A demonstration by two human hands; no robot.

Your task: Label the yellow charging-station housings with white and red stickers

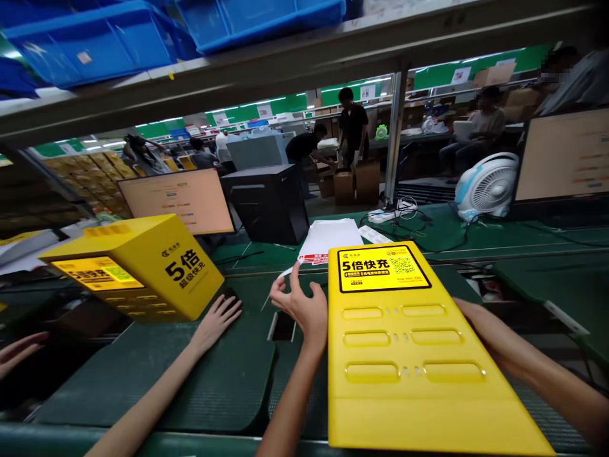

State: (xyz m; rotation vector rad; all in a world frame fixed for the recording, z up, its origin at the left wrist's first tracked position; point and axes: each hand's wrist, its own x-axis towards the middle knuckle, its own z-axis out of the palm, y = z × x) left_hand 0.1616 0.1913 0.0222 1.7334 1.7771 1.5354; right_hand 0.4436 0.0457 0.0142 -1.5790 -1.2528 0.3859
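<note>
A yellow charging cabinet (404, 406) stands right in front of me, with several slots and a black-edged label (384, 268) printed with a QR code. My right hand (469, 312) holds its right side, with the fingertips hidden behind it. Beside the cabinet's left edge, my left hand (304, 308) is raised and open, its fingers bent and apart. A thin white strip (284, 274) shows by those fingers; whether they hold it I cannot tell. Just beyond lie white papers (328, 238) with red print.
At left, a co-worker's hand (219, 320) rests by a second yellow cabinet (166, 266); another hand (19, 352) is at the far left. Behind are monitors (176, 200), a black computer case (269, 203), a fan (490, 184) and cables. Blue bins (95, 44) sit on the overhead shelf.
</note>
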